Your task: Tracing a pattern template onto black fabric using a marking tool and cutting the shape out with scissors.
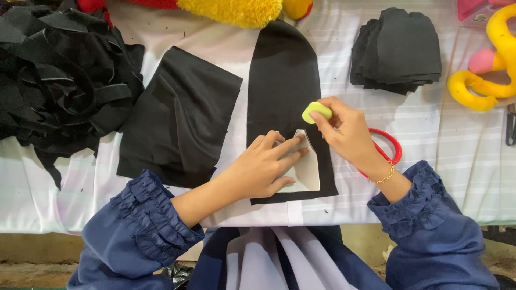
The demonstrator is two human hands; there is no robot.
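Your left hand presses flat, fingers spread, on the white pattern; your right hand pinches the yellow chalk just above its tip.

Your surface under white striped cloth, black fabric panels flat on it, scrap heap left, cut stack right, red scissors.

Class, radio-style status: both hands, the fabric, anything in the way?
Left hand flat on white template, atop black fabric. Right hand pinches yellow chalk at template's tip. Red scissors beneath right wrist.
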